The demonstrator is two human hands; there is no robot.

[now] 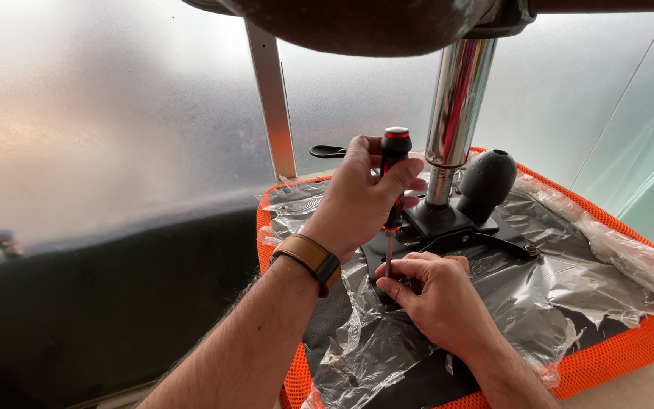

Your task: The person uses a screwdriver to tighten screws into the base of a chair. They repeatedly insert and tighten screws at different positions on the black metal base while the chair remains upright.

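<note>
My left hand (pixel 359 198) is wrapped tight around the black and red handle of a screwdriver (pixel 393 176), held upright over the underside of an orange mesh chair seat (pixel 607 356). My right hand (pixel 437 299) pinches its fingers shut around the shaft's tip, beside the chrome column (pixel 456 106) and torn plastic wrap (pixel 387 333)

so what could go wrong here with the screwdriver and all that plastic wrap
1. The right hand pinches right at the tip of the screwdriver; if the tip slips, it could jab those fingers.
2. Torn clear plastic wrap lies loose around the work spot and might get caught under the tip or the black metal plate.
3. The left hand grips only the handle from above, so the upright tool may tilt off line.
</note>
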